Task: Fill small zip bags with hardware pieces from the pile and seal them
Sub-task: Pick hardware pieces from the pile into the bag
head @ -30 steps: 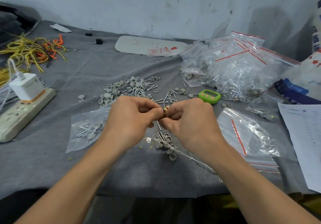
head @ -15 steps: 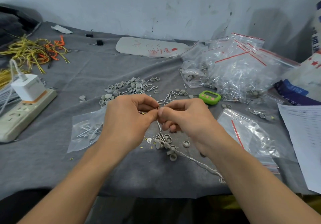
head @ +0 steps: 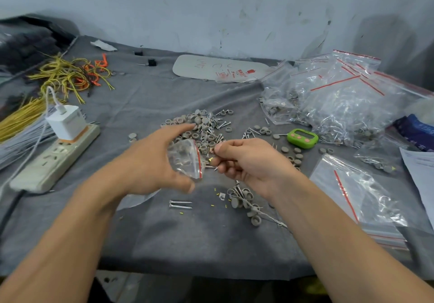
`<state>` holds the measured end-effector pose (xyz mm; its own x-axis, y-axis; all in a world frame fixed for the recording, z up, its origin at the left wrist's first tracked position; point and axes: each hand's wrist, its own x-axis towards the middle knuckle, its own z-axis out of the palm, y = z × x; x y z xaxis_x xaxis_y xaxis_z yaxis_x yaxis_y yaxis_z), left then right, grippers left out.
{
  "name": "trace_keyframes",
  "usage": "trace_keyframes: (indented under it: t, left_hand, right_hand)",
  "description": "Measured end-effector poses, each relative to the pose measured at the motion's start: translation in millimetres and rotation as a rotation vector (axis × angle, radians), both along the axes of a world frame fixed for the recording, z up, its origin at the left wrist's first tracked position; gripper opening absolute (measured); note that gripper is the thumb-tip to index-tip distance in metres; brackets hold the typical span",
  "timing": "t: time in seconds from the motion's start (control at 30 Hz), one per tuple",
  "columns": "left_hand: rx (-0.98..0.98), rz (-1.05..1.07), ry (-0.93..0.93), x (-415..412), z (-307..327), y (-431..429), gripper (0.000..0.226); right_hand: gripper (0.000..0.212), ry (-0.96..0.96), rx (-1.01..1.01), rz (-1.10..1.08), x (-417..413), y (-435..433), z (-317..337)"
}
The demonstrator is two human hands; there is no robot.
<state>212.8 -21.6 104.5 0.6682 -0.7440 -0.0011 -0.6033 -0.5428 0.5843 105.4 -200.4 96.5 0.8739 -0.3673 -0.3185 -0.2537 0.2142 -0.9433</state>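
Clear plastic with a red zip strip, the small zip bag (head: pixel 185 158) shows blurred in our left grip (head: pixel 148 166). It is held above the desk between the thumb below and the spread fingers above, its red edge turned toward our right grip (head: pixel 251 161). That hand is curled, thumb and forefinger pinching hardware pieces (head: pixel 212 151) just beside the bag's red edge; how many, we cannot tell. Just beyond both hands lies the pile (head: pixel 202 126) of grey caps and screws on the grey-clothed desk (head: pixel 187 244). Two loose screws (head: pixel 180 204) lie near our left thumb, and a small cluster of caps (head: pixel 244 203) lies by our right wrist. Farther right we see a green timer (head: pixel 303 138), a heap of filled bags (head: pixel 340 100) and flat empty bags (head: pixel 352 199). Far left are a power strip (head: pixel 54 161) and yellow wires (head: pixel 68 74).
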Motion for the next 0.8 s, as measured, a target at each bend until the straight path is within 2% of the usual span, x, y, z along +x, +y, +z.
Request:
trace_keyframes:
  t: [0.07, 0.13, 0.27, 0.33, 0.43, 0.47, 0.5, 0.57, 0.63, 0.67, 0.73, 0.8]
  left_hand:
    - [0.156, -0.011, -0.008, 3, -7, 3, 0.137]
    - [0.187, 0.028, -0.072, 2, -14, -1, 0.137]
    - [0.033, 0.082, -0.184, -1, -20, -9, 0.112]
    - [-0.016, 0.077, -0.178, -2, -21, -9, 0.105]
    - [-0.072, 0.072, -0.11, -2, -21, -6, 0.101]
    - [-0.103, 0.087, -0.089, -1, -21, -5, 0.099]
    - [-0.142, 0.11, -0.066, 1, -19, -4, 0.096]
    - [-0.242, 0.167, -0.01, 4, -15, -1, 0.088]
    - [-0.344, 0.218, 0.062, 8, -10, 4, 0.084]
    - [-0.408, 0.227, 0.127, 9, -7, 7, 0.083]
    - [-0.587, 0.194, 0.311, 11, -1, 13, 0.082]
    - [-0.767, 0.164, 0.471, 11, 5, 17, 0.079]
  right_hand:
    - [0.016, 0.015, -0.016, 0.015, 7, 4, -4]
    - [0.011, 0.043, -0.095, 0.011, 14, 8, -9]
    - [0.009, 0.017, -0.353, -0.024, 28, 16, -20]
    - [0.013, -0.07, -0.43, 0.081, 32, 21, -22]
    - [0.031, -0.166, -0.349, 0.337, 34, 25, -19]
    - [0.036, -0.195, -0.315, 0.355, 34, 23, -16]
    - [0.04, -0.226, -0.306, 0.306, 36, 19, -13]
    - [0.043, -0.233, -0.348, 0.077, 36, 1, -8]
    - [0.041, -0.144, -0.474, -0.1, 33, -20, -5]
    - [0.038, -0.068, -0.594, -0.122, 30, -29, -6]
    - [0.034, 0.109, -0.916, -0.022, 27, -42, -9]
    - [0.026, 0.198, -1.151, 0.123, 26, -40, -13]
